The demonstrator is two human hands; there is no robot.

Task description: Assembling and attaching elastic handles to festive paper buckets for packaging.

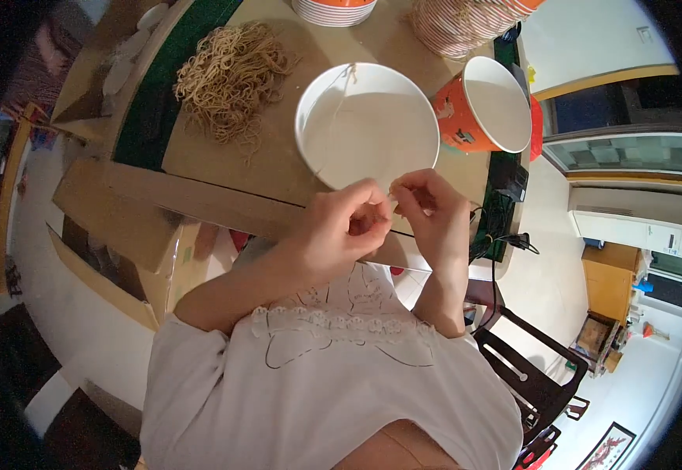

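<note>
My left hand and my right hand are close together at the table's near edge, fingers curled and fingertips pinched. Whatever lies between the fingertips is too small to make out. Just beyond them a large white paper bucket stands with its mouth facing up. A thin tan strand hangs over its far rim and runs down inside. Left of the bucket lies a tangled heap of tan, curly strings. To the right, an orange paper bucket with a white inside leans slightly.
At the far side stand a stack of nested paper buckets and a second, tilted stack with tan strands on it. Black cables and an adapter lie at the right edge. Cardboard boxes stand left, a dark chair right.
</note>
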